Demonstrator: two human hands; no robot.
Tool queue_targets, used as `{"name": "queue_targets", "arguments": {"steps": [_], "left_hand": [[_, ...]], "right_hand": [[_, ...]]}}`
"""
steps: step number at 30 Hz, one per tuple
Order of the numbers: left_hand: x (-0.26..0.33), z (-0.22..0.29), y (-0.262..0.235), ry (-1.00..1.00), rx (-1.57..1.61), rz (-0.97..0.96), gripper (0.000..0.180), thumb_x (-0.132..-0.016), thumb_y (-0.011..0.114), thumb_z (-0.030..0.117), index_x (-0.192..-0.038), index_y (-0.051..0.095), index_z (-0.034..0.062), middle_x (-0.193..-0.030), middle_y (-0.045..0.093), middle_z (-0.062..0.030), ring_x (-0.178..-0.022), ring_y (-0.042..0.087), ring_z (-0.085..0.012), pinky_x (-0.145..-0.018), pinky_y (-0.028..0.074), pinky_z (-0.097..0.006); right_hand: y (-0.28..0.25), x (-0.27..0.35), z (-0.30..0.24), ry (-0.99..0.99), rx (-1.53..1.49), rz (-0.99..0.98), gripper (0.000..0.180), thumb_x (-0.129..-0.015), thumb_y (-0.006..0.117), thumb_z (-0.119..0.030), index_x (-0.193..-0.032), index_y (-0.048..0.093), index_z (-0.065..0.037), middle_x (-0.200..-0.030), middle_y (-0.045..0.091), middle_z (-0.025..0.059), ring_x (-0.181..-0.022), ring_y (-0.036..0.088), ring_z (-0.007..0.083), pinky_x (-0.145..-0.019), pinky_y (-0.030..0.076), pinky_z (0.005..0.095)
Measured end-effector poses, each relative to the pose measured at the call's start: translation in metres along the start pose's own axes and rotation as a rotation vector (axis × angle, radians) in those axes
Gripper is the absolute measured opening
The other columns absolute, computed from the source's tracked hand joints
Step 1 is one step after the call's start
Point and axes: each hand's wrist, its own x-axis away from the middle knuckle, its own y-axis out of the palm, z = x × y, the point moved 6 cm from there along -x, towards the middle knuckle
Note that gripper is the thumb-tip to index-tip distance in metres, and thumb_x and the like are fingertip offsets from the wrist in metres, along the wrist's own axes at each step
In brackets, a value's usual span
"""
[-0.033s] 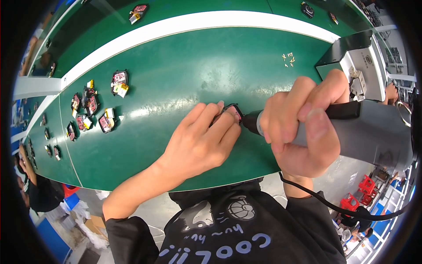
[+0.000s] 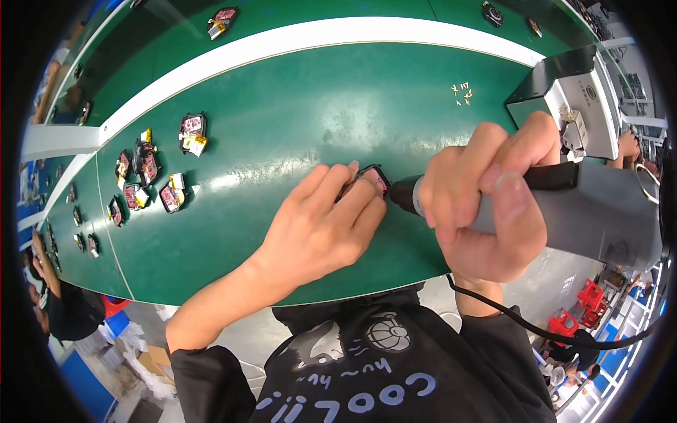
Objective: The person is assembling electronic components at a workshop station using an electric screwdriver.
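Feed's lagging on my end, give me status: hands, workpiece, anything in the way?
Left hand pins small black part on green belt. Right hand grips grey power driver, tip at the part. More parts lie left, well apart.

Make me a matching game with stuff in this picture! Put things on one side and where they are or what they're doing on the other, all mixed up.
Things:
1. left hand
2. right hand
3. tiny gold screws
4. pile of small parts

Places or states:
A. scattered loose on the green table, far side
B. wrapped around a grey power screwdriver
C. pressing down on a small black part
D. lying in a bunch at the left of the table

Pairs: 1-C, 2-B, 3-A, 4-D
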Motion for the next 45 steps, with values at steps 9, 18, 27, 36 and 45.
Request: {"name": "queue_targets", "arguments": {"steps": [9,18,27,36,45], "left_hand": [[-0.002,-0.001,-0.002,0.099,0.002,0.012,0.015,-0.071,0.079,0.003,-0.082,0.069,0.0042,-0.085,0.064,-0.0050,-0.081,0.066,-0.0200,-0.064,0.052,-0.031],[-0.014,-0.014,-0.006,0.039,0.037,-0.087,0.026,-0.072,0.073,-0.001,-0.098,0.076,-0.0024,-0.097,0.073,-0.0129,-0.092,0.072,-0.0287,-0.079,0.060,-0.036],[-0.106,-0.148,0.018,-0.223,-0.032,-0.009,0.037,-0.091,0.062,-0.008,-0.126,0.068,0.0035,-0.121,0.068,-0.0149,-0.111,0.068,-0.0312,-0.096,0.053,-0.037],[-0.052,-0.234,0.021,-0.610,-0.293,-0.143,0.038,-0.106,0.052,0.021,-0.142,0.055,0.0077,-0.140,0.058,-0.0176,-0.126,0.058,-0.0372,-0.102,0.048,-0.044],[-0.067,-0.164,0.003,-0.495,-0.056,-0.080,0.040,-0.100,0.059,0.003,-0.140,0.055,0.0035,-0.129,0.060,-0.0197,-0.113,0.060,-0.0352,-0.100,0.048,-0.043]], "right_hand": [[-0.044,0.043,-0.057,-0.373,-0.108,0.239,0.028,-0.098,0.055,-0.034,-0.100,0.046,-0.007,-0.080,0.054,0.0079,-0.043,0.042,0.0133,-0.043,0.039,0.0284],[-0.183,0.168,-0.110,-0.631,0.142,0.816,0.035,-0.105,0.044,-0.036,-0.097,0.052,-0.003,-0.076,0.054,0.0101,-0.041,0.042,0.0137,-0.039,0.036,0.0285],[-0.211,0.172,-0.072,-0.597,-0.084,0.911,0.029,-0.105,0.042,-0.033,-0.099,0.052,-0.006,-0.074,0.052,0.0111,-0.039,0.038,0.0147,-0.039,0.036,0.0293],[-0.195,0.094,-0.043,-0.554,-0.158,0.709,0.018,-0.104,0.041,-0.023,-0.100,0.046,-0.007,-0.074,0.056,0.0152,-0.038,0.039,0.0169,-0.039,0.040,0.0340],[-0.183,0.059,-0.041,-0.651,0.212,0.517,0.016,-0.098,0.050,-0.015,-0.106,0.043,-0.003,-0.078,0.057,0.0188,-0.045,0.050,0.0189,-0.047,0.050,0.0357]]}}
